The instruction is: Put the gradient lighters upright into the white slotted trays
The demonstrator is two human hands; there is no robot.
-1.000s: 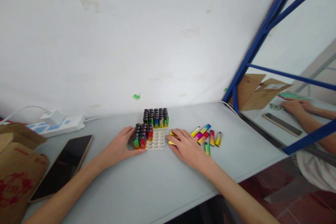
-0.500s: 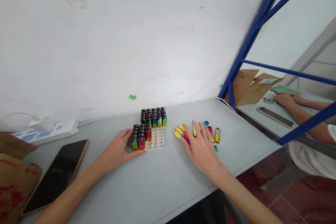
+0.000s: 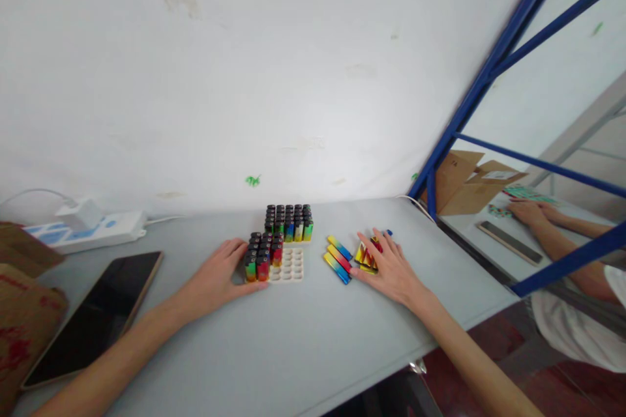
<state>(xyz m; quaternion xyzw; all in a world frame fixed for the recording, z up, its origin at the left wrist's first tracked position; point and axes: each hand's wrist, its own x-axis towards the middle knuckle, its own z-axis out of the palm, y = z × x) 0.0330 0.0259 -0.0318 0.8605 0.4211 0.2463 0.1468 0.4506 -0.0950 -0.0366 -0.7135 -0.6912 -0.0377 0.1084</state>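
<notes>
My left hand (image 3: 222,277) is wrapped round the left end of a white tray (image 3: 292,265) whose left part holds upright black-topped lighters (image 3: 263,257); the right part shows bare sockets. Behind it stands a second block of upright lighters (image 3: 289,225). My right hand (image 3: 388,268) lies with fingers spread over a small pile of shiny coloured pieces (image 3: 365,255), partly hidden beneath it. Just left of that hand, several blue, yellow and red pieces (image 3: 338,260) lie side by side on the table.
On the left are a black phone (image 3: 98,316), a power strip (image 3: 105,232) and a brown bag (image 3: 24,326). A blue metal frame (image 3: 457,111) rises at the right. Beyond it are a cardboard box (image 3: 460,182), another phone (image 3: 508,241) and another person's hands (image 3: 531,212).
My right hand has shifted right and drawn scattered coloured pieces closer together; the pieces left of it are uncovered. My left hand stays at the tray. The view has tilted slightly.
</notes>
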